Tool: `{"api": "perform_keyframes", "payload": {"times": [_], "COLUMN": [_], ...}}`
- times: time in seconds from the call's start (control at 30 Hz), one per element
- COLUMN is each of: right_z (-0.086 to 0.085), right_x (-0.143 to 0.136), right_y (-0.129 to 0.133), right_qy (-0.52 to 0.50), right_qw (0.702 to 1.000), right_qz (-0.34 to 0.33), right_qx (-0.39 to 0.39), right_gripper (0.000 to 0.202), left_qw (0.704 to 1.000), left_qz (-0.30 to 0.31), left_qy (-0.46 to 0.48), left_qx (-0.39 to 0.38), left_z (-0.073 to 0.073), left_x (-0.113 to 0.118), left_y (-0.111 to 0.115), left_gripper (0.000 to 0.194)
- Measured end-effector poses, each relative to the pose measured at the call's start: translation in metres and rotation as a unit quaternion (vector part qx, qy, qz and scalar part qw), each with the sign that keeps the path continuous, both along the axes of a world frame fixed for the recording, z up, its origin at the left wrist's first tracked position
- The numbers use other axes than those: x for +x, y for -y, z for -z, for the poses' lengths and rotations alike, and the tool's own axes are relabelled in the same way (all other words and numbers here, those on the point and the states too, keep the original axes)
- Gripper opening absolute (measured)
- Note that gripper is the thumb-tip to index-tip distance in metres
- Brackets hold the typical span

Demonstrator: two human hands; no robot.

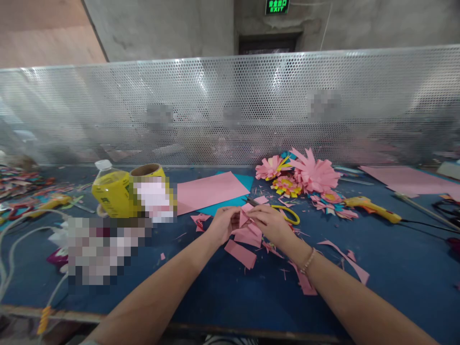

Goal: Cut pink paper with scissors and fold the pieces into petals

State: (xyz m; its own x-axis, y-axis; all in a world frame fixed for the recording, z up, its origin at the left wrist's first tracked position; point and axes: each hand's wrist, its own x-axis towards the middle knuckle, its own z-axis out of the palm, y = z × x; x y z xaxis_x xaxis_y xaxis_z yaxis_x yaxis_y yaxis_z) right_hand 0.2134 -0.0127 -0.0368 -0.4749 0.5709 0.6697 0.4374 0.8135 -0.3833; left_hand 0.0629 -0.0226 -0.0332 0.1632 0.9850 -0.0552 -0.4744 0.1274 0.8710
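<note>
My left hand [225, 223] and my right hand [269, 223] meet over the blue table, both closed on a small folded piece of pink paper [244, 218]. Its far side is partly covered by my fingers. Just under it lie more pink paper pieces [247, 235], and a folded pink strip [240, 254] rests nearer to me. Scissors with yellow handles [295, 216] lie behind my right hand, their blades partly visible. A large pink sheet [212, 191] on top of a blue sheet [247, 181] is behind my left hand.
Paper flowers [312, 175] stand at the back, before a perforated metal screen [215, 96]. At the right lies a yellow glue gun [373, 210] with a black cord. A yellow-labelled bottle [111, 191] and a tape roll [147, 169] stand at left, near white cables [14, 254]. Paper scraps [348, 263] are scattered about.
</note>
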Motion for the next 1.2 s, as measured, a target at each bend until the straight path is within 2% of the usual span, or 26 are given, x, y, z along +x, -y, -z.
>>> {"api": "perform_keyframes", "payload": {"times": [0.17, 0.27, 0.33, 0.43, 0.53, 0.6, 0.67, 0.87, 1.07, 1.2], "right_z": [-0.0029, -0.0064, -0.0081, -0.0074, -0.0048, -0.0042, -0.0051, -0.0094, -0.0077, -0.0016], "right_x": [-0.002, -0.0023, -0.0018, -0.0011, -0.0017, -0.0028, -0.0039, -0.0054, -0.0047, -0.006], "right_y": [0.0018, 0.0034, 0.0032, 0.0003, -0.0028, -0.0032, -0.0024, 0.0012, 0.0024, -0.001], "right_qy": [-0.013, -0.029, -0.066, -0.141, -0.177, -0.177, -0.169, -0.174, -0.188, -0.209], "right_qw": [0.999, 0.998, 0.992, 0.966, 0.932, 0.92, 0.923, 0.94, 0.936, 0.927], "right_qz": [-0.023, -0.011, 0.021, 0.055, 0.019, -0.014, -0.026, 0.014, 0.012, -0.011], "right_qx": [-0.026, -0.047, -0.102, -0.21, -0.315, -0.35, -0.345, -0.293, -0.299, -0.312], "right_gripper": [0.024, 0.02, 0.016, 0.018, 0.024, 0.025, 0.022, 0.013, 0.013, 0.013], "left_qw": [1.0, 0.998, 0.993, 0.981, 0.971, 0.967, 0.966, 0.971, 0.99, 0.992], "left_qz": [-0.009, -0.03, -0.057, -0.082, -0.081, -0.082, -0.082, -0.068, -0.029, -0.045], "left_qy": [-0.026, -0.058, -0.094, -0.157, -0.199, -0.212, -0.216, -0.205, -0.123, -0.104], "left_qx": [0.005, 0.021, 0.044, 0.079, 0.102, 0.112, 0.117, 0.103, 0.056, 0.05], "left_z": [0.0025, 0.0063, 0.008, 0.0078, 0.0061, 0.0057, 0.0062, 0.0082, 0.0014, 0.0015], "left_x": [-0.0004, -0.0009, -0.0013, -0.0017, -0.0015, -0.001, -0.0006, -0.0008, 0.0019, 0.0031], "left_y": [-0.0014, -0.0048, -0.007, -0.0082, -0.0066, -0.0051, -0.0043, -0.0053, -0.0006, 0.0004], "left_gripper": [0.019, 0.019, 0.02, 0.018, 0.017, 0.017, 0.017, 0.018, 0.017, 0.018]}}
